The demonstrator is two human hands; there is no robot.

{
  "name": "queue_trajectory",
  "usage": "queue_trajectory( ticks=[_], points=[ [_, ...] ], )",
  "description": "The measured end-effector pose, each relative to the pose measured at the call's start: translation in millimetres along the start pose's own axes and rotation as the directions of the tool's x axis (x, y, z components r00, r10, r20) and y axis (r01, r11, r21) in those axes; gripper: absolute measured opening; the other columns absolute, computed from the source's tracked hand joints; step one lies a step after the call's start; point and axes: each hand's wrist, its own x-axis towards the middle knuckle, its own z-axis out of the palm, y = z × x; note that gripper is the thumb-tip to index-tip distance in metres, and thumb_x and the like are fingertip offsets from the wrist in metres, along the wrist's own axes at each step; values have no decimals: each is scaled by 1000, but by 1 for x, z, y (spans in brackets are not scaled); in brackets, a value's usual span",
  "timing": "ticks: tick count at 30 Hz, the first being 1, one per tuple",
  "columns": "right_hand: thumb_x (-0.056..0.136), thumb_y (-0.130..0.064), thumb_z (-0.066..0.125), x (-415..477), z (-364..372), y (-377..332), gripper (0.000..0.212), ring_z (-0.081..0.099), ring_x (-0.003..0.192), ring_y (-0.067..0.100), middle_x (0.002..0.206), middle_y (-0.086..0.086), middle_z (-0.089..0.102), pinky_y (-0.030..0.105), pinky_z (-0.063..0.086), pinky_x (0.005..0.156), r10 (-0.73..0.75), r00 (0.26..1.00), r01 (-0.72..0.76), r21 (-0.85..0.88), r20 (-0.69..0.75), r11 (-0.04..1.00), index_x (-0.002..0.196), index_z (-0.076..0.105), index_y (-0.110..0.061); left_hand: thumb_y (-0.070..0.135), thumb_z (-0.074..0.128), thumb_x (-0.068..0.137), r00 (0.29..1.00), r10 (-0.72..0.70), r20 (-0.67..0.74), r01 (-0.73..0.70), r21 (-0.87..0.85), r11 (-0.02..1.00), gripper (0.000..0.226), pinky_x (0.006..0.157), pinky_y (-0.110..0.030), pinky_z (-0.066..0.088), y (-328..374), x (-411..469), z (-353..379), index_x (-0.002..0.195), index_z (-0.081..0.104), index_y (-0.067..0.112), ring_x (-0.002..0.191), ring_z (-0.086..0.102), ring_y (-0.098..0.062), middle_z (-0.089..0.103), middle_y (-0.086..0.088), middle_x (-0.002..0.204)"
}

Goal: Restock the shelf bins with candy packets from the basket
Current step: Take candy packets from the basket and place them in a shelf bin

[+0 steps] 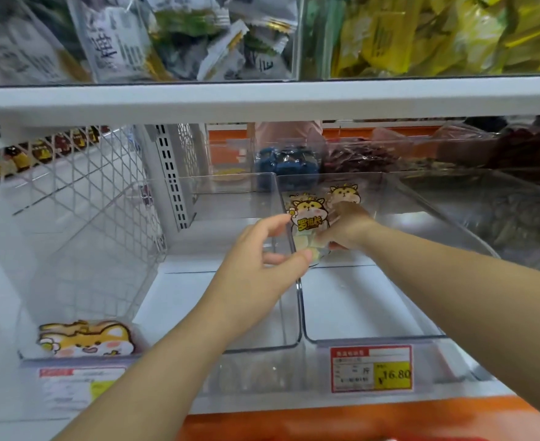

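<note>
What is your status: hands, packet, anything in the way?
Left hand and right hand both grip one candy packet. Packet upright at the clear bin's left wall. No obstacle seen.

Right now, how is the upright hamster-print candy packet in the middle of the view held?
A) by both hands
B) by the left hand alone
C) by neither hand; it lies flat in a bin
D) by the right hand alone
A: the left hand pinches the hamster-print packet at its lower left edge, while the right hand grips its lower right side.
</note>
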Motion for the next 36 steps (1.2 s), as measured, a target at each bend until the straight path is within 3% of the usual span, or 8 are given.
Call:
queue_trajectory(
  ticks=[3,7,11,16,19,22,27,36],
  points=[
    [83,-18,76,0,8,3,23,73,88,29,88,11,68,45,61,81,-9,1000,11,52,-24,999,95,61,-5,45,66,87,1000,1,-4,-1,-10,1000,50,78,-15,44,-3,1,0,132,45,49,90,62,9,47,28,133],
    [89,-28,73,9,11,7,32,72,90,31,82,10,67,45,58,87,-1,998,4,52,-63,999,74,53,-9,48,69,87,1000,0,-8,-1,-34,999,47,80,-18,44,-6,3,1,128,46,52,93,63,4,48,28,132],
    [86,-27,77,14,15,8,33,71,93,32,95,15,68,46,58,86,10,997,0,117,-82,993,94,54,-5,44,67,87,1000,-1,-9,1,-41,999,48,78,-14,43,-7,3,1,130,47,50,94,63,4,48,29,131],
    [78,-34,83,17,20,15,77,62,110,35,123,16,58,46,57,90,19,995,-2,171,-98,985,133,39,-4,44,66,85,1000,6,-4,-6,-40,999,49,75,-10,42,-8,4,1,130,47,50,94,63,5,47,30,130],
    [86,-28,74,7,15,14,50,60,102,28,114,11,58,37,53,89,-104,989,106,18,-104,994,124,51,-5,42,67,87,1000,5,-9,-5,-46,999,48,76,-12,42,-9,5,2,130,47,50,92,63,5,48,28,130],
    [92,-13,60,-7,12,10,30,55,97,24,119,9,59,30,46,80,-389,917,392,-405,94,826,123,59,-16,49,70,85,1000,6,-11,-7,-53,999,48,75,-10,41,-9,4,3,127,47,52,91,62,7,48,29,129],
    [92,1,51,-23,9,11,69,48,121,30,144,9,36,34,39,71,-447,815,553,-723,368,414,150,32,-30,42,69,88,1000,13,-11,-13,-44,999,46,77,-12,42,-10,4,2,127,46,53,91,62,8,49,26,131],
    [97,-8,50,-25,16,2,72,39,133,34,153,15,25,45,49,91,-396,861,468,-803,320,368,157,15,-27,51,69,82,1000,25,-19,-26,-42,999,53,82,-18,45,-13,6,2,129,47,52,92,63,5,49,28,130]
  ],
)
